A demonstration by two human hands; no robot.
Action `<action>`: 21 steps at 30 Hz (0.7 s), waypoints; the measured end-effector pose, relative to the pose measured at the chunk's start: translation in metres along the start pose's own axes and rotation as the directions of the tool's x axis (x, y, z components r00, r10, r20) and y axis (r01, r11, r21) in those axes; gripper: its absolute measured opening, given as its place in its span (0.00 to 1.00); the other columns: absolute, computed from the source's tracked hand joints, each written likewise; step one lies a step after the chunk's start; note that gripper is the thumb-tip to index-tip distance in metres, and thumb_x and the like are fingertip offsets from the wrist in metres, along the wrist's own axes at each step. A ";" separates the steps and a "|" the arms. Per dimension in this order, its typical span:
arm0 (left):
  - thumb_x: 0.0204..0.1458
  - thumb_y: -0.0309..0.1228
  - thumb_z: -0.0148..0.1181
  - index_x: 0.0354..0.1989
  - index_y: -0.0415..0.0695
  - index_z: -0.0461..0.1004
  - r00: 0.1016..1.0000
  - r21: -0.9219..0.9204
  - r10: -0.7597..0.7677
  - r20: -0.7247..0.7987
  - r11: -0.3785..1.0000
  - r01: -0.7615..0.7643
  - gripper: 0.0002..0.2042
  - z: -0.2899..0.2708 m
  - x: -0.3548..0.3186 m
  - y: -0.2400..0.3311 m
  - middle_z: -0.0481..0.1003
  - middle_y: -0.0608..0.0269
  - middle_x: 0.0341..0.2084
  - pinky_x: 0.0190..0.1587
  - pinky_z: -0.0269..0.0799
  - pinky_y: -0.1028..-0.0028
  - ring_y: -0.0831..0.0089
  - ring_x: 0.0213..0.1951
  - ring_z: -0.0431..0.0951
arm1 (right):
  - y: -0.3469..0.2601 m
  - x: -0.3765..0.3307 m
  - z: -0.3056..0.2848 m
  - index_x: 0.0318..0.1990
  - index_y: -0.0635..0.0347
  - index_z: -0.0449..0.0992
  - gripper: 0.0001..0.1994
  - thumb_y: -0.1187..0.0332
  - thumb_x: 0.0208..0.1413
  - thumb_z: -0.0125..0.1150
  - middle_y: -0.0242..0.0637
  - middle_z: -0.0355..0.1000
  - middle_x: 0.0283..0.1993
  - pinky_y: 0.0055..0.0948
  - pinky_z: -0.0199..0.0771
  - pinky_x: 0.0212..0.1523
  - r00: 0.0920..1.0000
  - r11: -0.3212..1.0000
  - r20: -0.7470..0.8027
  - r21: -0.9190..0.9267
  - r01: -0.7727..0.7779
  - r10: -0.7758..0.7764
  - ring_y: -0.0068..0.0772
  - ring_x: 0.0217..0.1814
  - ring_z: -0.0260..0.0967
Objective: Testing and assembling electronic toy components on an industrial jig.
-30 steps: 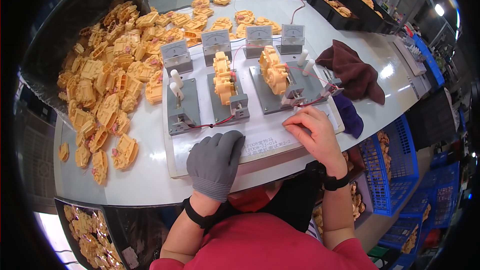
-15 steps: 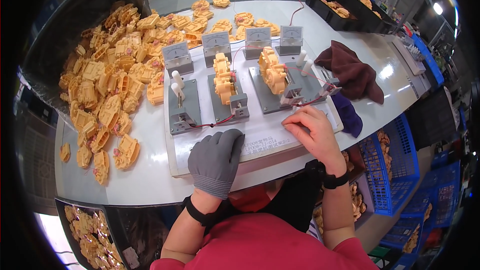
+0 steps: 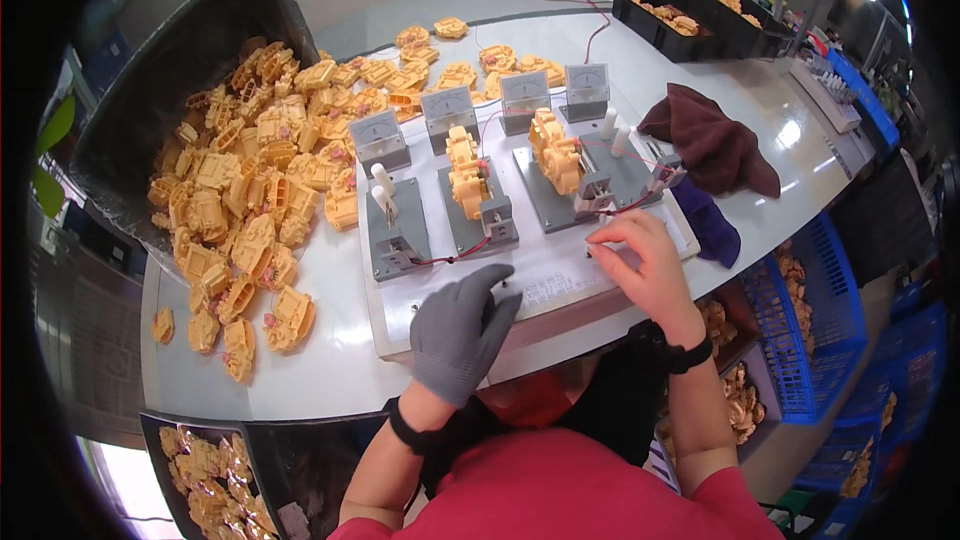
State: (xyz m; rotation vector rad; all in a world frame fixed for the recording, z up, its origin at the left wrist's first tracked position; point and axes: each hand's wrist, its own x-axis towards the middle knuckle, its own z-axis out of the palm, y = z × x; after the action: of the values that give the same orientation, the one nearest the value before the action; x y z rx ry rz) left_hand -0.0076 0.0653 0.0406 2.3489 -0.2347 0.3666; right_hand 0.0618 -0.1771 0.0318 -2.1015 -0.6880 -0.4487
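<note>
Our gloved left hand point(image 3: 462, 325), thumb now parted from the fingers, holds nothing visible at the white board's point(image 3: 393, 312) front edge; our bare right hand point(image 3: 648, 262) curls half-open at its front right, any grip unclear. Mid-board, two yellow housings point(image 3: 466, 175) stay seated, work there seemingly unaltered; more housings point(image 3: 215, 172) lie heaped left of the board.

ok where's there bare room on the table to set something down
Bare table shows front left, between the yellow parts and white board, and at right, between the brown cloth and black trays. Crowded: the upper left, heaped with parts, and the board's back, full of gray stands.
</note>
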 end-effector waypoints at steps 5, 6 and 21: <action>0.55 0.29 0.66 0.57 0.44 0.70 0.987 -0.181 0.052 0.150 0.983 -0.024 0.21 -0.072 0.018 0.014 0.72 0.62 0.29 0.33 0.71 0.74 0.73 0.27 0.72 | -0.044 -0.002 0.030 0.50 0.58 0.75 0.15 0.72 0.55 0.66 0.38 0.73 0.44 0.35 0.70 0.48 0.997 0.973 -0.068 0.227 0.042 -0.027 0.42 0.46 0.70; 0.54 0.29 0.66 0.57 0.46 0.70 0.988 -0.053 0.124 0.096 0.991 -0.119 0.22 -0.081 0.034 0.012 0.73 0.60 0.34 0.34 0.72 0.72 0.70 0.29 0.75 | -0.051 0.005 0.039 0.50 0.58 0.75 0.15 0.72 0.55 0.66 0.38 0.73 0.44 0.35 0.70 0.48 0.997 0.972 -0.073 0.230 0.047 -0.031 0.42 0.46 0.70; 0.35 0.31 0.74 0.65 0.52 0.63 0.899 0.557 0.215 0.382 0.723 -0.409 0.42 -0.081 0.138 -0.006 0.68 0.49 0.57 0.61 0.66 0.57 0.47 0.58 0.68 | -0.051 0.026 0.078 0.59 0.57 0.69 0.23 0.73 0.56 0.65 0.38 0.68 0.47 0.30 0.72 0.47 0.995 0.919 -0.096 0.389 0.065 -0.030 0.32 0.44 0.69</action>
State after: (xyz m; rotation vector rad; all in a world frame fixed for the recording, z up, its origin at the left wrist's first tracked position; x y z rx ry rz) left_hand 0.1084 0.1174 0.1373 3.0386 -0.7752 0.2821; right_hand 0.0556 -0.0802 0.0327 -1.6804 -0.7136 -0.3906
